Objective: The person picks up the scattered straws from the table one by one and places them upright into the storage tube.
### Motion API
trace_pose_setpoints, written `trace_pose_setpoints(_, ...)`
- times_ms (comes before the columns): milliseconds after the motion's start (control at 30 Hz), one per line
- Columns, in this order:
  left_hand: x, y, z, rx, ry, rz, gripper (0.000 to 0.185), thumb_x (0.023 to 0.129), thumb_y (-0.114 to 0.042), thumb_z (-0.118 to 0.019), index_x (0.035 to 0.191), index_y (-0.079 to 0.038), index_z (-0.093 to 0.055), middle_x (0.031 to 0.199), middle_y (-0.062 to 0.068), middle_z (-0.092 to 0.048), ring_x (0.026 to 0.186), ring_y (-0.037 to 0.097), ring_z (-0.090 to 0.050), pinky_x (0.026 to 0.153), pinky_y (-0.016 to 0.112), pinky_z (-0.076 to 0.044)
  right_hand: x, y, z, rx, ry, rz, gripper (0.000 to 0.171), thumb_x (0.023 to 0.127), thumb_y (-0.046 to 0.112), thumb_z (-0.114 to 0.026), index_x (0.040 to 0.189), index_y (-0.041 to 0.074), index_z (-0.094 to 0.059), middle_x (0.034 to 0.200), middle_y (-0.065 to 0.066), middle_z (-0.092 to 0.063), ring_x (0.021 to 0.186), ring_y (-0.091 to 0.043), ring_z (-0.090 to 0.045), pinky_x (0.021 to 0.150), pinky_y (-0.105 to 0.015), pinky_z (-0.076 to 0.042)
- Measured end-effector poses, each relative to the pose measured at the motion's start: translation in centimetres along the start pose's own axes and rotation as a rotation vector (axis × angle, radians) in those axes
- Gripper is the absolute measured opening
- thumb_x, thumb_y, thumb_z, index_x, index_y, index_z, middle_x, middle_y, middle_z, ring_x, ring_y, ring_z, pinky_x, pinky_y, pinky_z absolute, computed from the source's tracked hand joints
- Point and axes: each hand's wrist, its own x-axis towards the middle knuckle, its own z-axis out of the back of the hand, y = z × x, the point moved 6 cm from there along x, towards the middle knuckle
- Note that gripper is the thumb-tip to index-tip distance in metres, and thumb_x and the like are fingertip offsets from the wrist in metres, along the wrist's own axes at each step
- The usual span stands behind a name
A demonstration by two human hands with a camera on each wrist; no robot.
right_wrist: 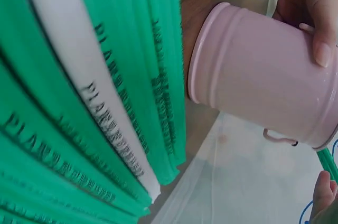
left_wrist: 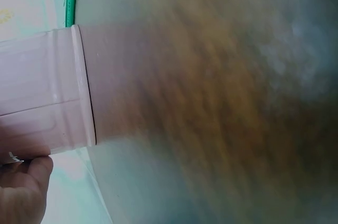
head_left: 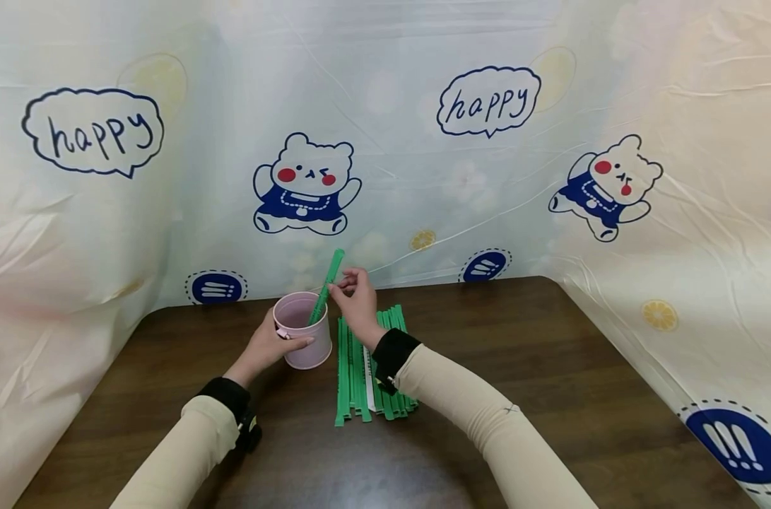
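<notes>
My left hand [head_left: 272, 350] grips a small pink metal bucket [head_left: 307, 348] near its rim, the thumb lying across the front. The bucket stands upright on the table. My right hand [head_left: 360, 304] pinches a green paper-wrapped straw [head_left: 335, 266] between thumb and finger. Its lower end is inside the bucket and its upper end slants up to the right, above the rim. Under the right wrist lies a bundle of green wrapped straws [right_wrist: 129, 39], with a white wrapped straw [right_wrist: 79, 49] among them; dark print runs along the wrappers. The right forearm hides part of this bundle.
The brown wooden table [head_left: 487, 367] extends on both sides and toward the front. Behind its far edge hangs a pale cloth [head_left: 398, 184] printed with bears and speech bubbles. The bucket's small handle [right_wrist: 280, 138] hangs at its side.
</notes>
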Motion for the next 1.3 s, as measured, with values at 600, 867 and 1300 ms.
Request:
trace_pose_setpoints(600, 0.0, 0.1, -0.1, -0.016, 0.025, 0.019, 0.096, 0.088, -0.026, -0.081, 0.159, -0.006, -0.019, 0.155, 0.025, -0.04, 0.141, 0.044, -0.043, 0.115, 0.068, -0.039, 3.0, -4.6, 9.0, -0.418, 0.236, -0.256, 0.035, 0.102, 0.008, -0.058, 0.134, -0.006, -0.058, 0.128, -0.026, -0.063, 0.11, -0.038, -0.066, 0.093, -0.041, -0.056)
trace_pose_setpoints(867, 0.3, 0.1, -0.2, -0.015, 0.033, 0.033, 0.098, 0.088, -0.029, -0.081, 0.159, -0.006, -0.018, 0.156, 0.025, -0.038, 0.142, 0.043, -0.041, 0.116, 0.067, -0.038, 1.8, -8.9, 11.4, -0.597, 0.348, -0.41, 0.015, 0.096, 0.0, -0.059, 0.101, -0.01, -0.07, 0.077, -0.01, -0.06, 0.059, -0.011, -0.044, 0.063, -0.026, -0.044)
trace_pose_setpoints(1300, 0.0, 0.0, 0.0, -0.017, 0.024, 0.048, 0.099, 0.087, -0.027, -0.082, 0.16, -0.006, -0.017, 0.156, 0.025, -0.039, 0.142, 0.043, -0.042, 0.116, 0.068, -0.037, 0.8, -10.7, 10.7, -0.593, 0.353, -0.434, 0.012, 0.09, -0.003, -0.068, 0.101, -0.007, -0.072, 0.079, -0.011, -0.067, 0.052, -0.011, -0.055, 0.055, -0.026, -0.055)
